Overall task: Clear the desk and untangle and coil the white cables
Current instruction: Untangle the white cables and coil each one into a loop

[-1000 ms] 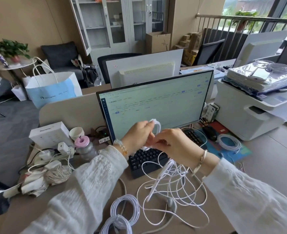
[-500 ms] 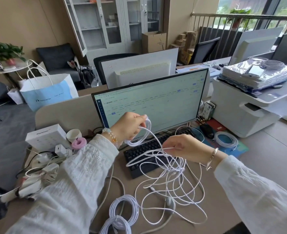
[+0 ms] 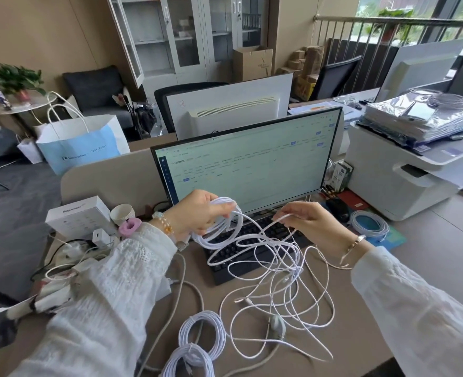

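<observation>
An office surface (image 3: 429, 257) carries a monitor (image 3: 248, 161) and black keyboard (image 3: 252, 247) at its middle. Above the keyboard, the left hand (image 3: 197, 213) grips several coiled loops of white cable (image 3: 222, 227); the right hand (image 3: 310, 220) pinches a single strand. The tangled rest (image 3: 284, 292) hangs to the surface's near edge, beside two finished coils (image 3: 197, 341).

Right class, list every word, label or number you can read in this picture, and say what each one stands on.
None reads for certain.
White box: dark print on its lid, blurred.
Blue and white paper bag: logo line, too small.
Monitor: rows of text, too small.
Small carton by the printer: label, blurred.
</observation>
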Available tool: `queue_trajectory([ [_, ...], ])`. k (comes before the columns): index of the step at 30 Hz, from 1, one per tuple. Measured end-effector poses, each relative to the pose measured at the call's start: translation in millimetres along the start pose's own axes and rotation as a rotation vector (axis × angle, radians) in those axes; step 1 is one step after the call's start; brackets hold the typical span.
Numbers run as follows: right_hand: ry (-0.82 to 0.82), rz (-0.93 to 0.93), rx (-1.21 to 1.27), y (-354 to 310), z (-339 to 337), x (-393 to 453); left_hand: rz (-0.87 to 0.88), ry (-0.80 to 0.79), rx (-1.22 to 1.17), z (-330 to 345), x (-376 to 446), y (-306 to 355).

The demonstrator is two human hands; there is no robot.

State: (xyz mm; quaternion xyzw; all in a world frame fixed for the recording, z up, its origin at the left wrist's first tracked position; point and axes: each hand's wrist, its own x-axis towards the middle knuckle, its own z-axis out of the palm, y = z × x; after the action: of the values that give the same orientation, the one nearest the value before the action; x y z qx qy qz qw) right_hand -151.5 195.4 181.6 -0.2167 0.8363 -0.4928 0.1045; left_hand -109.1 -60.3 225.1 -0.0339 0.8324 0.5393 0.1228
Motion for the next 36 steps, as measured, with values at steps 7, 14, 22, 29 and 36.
queue_trajectory([
  [7, 0.349, 0.034, -0.177, -11, 29, 5, 0.037, -0.125, -0.023, 28, 11, -3],
  [14, 0.259, -0.022, 0.098, -9, 39, -4, -0.162, -0.283, -0.082, 50, 19, 5],
  [22, -0.091, -0.192, -0.293, -11, 42, -9, -0.030, -0.224, 0.110, 68, 24, 3],
  [29, -0.062, -0.155, -0.486, -3, 35, -13, 0.131, 0.034, 0.219, 68, 34, -19],
  [36, 0.270, 0.004, -0.079, 13, 2, -14, -0.033, 0.114, 0.302, 46, 50, -59],
])
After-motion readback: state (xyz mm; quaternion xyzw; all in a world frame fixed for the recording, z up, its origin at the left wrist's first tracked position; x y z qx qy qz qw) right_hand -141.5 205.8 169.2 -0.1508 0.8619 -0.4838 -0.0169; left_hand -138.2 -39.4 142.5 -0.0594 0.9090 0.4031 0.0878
